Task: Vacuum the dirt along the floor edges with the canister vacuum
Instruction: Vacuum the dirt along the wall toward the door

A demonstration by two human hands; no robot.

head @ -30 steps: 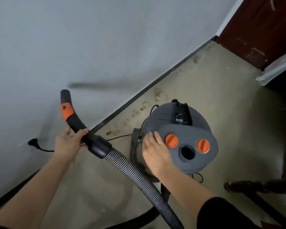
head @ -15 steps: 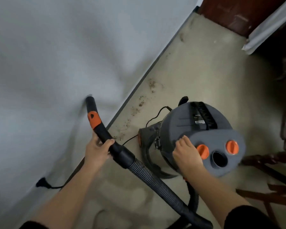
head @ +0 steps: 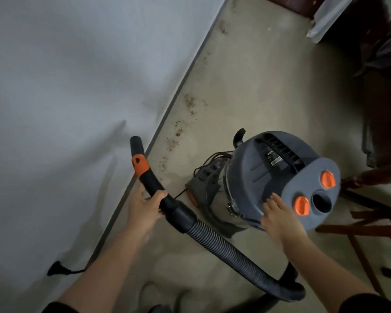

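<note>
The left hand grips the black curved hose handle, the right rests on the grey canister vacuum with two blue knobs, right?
No: in the head view the two round knobs on the grey canister vacuum are orange, not blue; the rest holds.

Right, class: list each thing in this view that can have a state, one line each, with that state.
Left hand: grips the black curved hose handle.
Right hand: fingers flat on the grey canister vacuum lid.
Ribbed grey hose: joined to the handle.
Round port in the lid: open, nothing plugged in.
Brown dirt: along the wall edge, not yet vacuumed.
Black plug: against the wall.
</note>
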